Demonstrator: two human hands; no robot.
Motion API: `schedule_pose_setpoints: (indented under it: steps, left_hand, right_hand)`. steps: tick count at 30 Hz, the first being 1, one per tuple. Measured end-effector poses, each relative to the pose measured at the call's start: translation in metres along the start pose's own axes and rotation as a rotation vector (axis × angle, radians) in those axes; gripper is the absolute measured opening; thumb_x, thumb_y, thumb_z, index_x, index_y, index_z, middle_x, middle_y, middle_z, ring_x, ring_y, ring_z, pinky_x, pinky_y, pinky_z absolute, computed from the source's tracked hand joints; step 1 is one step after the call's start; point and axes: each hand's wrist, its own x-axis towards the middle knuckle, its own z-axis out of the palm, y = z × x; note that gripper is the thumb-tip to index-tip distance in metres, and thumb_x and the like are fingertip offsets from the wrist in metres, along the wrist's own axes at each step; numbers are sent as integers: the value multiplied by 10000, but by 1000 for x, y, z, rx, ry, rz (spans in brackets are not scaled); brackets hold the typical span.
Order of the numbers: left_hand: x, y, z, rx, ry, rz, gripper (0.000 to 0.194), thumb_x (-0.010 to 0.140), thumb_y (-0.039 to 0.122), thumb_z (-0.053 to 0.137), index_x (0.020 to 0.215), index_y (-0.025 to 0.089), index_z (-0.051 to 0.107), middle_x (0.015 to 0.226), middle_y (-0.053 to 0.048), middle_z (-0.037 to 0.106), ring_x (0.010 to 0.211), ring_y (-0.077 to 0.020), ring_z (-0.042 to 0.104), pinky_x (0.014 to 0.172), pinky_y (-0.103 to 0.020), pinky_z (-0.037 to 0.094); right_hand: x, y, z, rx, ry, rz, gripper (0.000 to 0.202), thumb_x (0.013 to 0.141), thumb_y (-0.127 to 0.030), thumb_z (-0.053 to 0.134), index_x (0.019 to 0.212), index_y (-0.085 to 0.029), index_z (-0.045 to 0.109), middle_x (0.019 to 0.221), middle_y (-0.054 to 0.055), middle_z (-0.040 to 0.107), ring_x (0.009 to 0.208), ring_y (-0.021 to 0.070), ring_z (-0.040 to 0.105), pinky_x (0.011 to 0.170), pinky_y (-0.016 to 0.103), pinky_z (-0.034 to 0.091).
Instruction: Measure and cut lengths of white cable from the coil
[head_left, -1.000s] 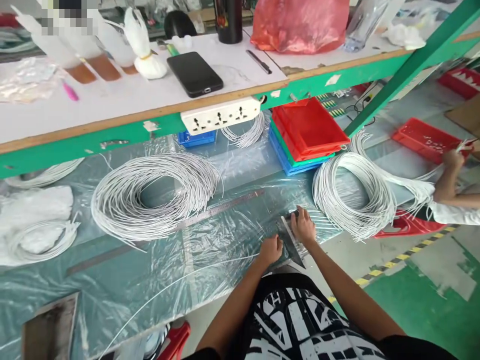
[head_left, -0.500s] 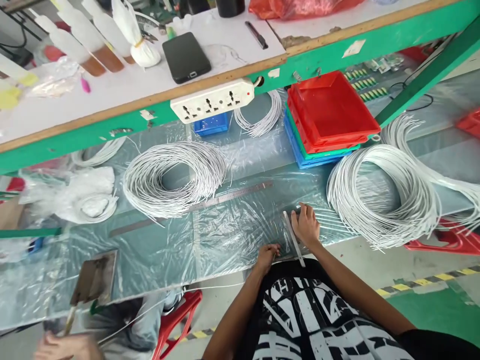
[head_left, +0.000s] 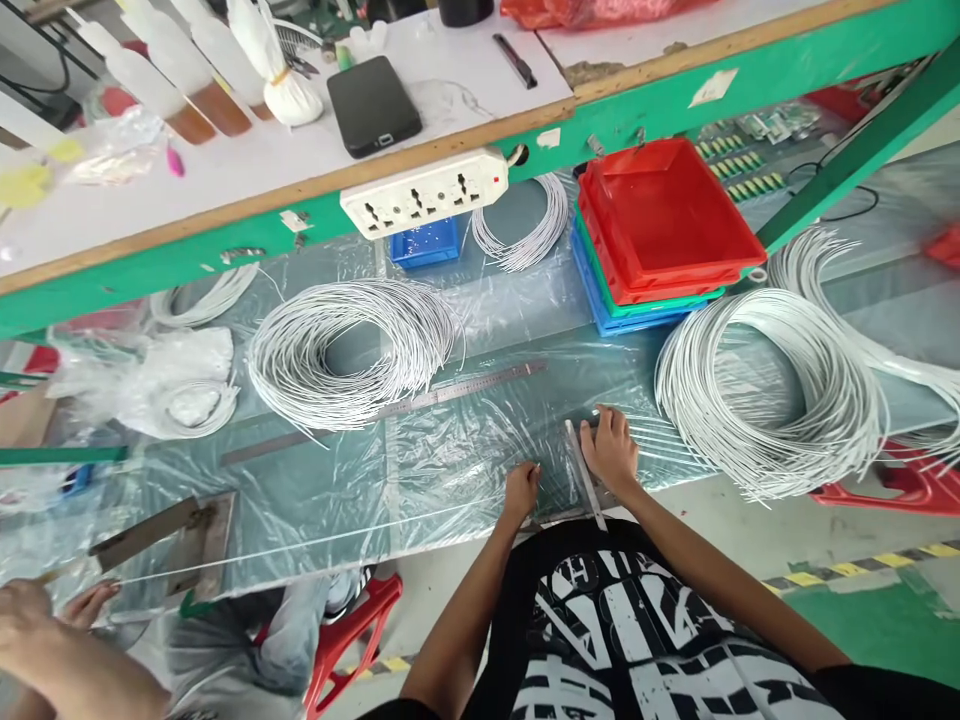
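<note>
The left hand [head_left: 520, 490] pinches a thin white wire [head_left: 315, 541] at the near edge of the plastic-covered bench [head_left: 450, 470], while the right hand [head_left: 613, 452] lies flat with fingers pressed on a small metal cutter blade [head_left: 585, 475] just beside it. The wire runs taut leftward along the bench edge to another person's hands [head_left: 45, 620] near a hinged metal plate [head_left: 172, 530], which suggests a length is being measured for cutting. The next move would call for a steady pinch and a firm press on the blade; white wire coils [head_left: 352, 350] and a long steel ruler [head_left: 457, 390] lie beyond.

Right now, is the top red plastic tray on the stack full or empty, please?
Empty: the top red plastic tray on the stack shows a bare red floor, with nothing lying in it.
</note>
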Motion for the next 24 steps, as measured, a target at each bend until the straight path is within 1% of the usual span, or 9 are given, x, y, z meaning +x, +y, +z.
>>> schedule_pose_setpoints:
  steps: [2,5,8,12,15,17,21,24]
  left_hand:
    - [7,1,-4,36,-57,66,252,901,170,493,721,145,667,819,-93,666,857,-223,617,867,-353,455]
    - [15,5,-2,82,-142,149,254,886,142,505,701,143,680,823,-96,672,842,-221,626,870,-356,463]
    - [22,10,7,134,-189,187,273,883,119,483,695,130,681,838,-123,680,837,-236,634,869,-377,476]
    - [28,21,23,200,-242,219,258,856,68,470,768,108,709,924,-156,698,907,-247,648,907,-383,490]
    - [27,30,33,253,-290,227,261,833,32,469,856,83,725,976,-166,700,951,-246,654,920,-365,500]
    - [25,35,36,294,-309,217,283,849,34,456,932,61,725,1022,-176,693,969,-250,656,921,-370,507]
    - [20,40,33,386,-351,193,329,855,44,462,1060,47,719,1115,-191,678,1020,-272,657,938,-408,526]
    - [14,44,30,441,-399,177,347,847,51,484,1098,66,725,1162,-183,674,1033,-283,663,926,-424,550]
  right_hand:
    - [0,0,0,-7,2,2,466,1017,-404,336,1365,-123,464,1330,214,531,1149,374,558,712,416,513]
    - [1,0,-1,-16,7,4,460,1015,-396,341,1367,-126,465,1331,209,533,1162,372,555,721,424,521]
    - [0,-1,-1,-21,4,3,471,1018,-400,337,1380,-126,462,1340,210,527,1168,373,553,730,433,529]
    - [0,0,0,-26,-7,15,477,1012,-401,348,1370,-112,473,1343,230,521,1157,384,556,760,454,533]
    - [0,0,1,-30,-9,24,475,1008,-399,353,1367,-112,473,1354,232,514,1178,388,543,780,468,534]
    - [0,0,0,-34,-12,22,478,1010,-406,342,1369,-117,470,1360,226,513,1179,377,545,774,454,533]
    - [-2,-1,-4,-30,-12,16,483,1002,-406,349,1362,-111,478,1350,219,522,1165,371,557,776,439,523]
    - [-6,-2,-7,-43,7,16,481,984,-404,395,1355,-114,492,1330,214,538,1170,380,560,793,453,523]
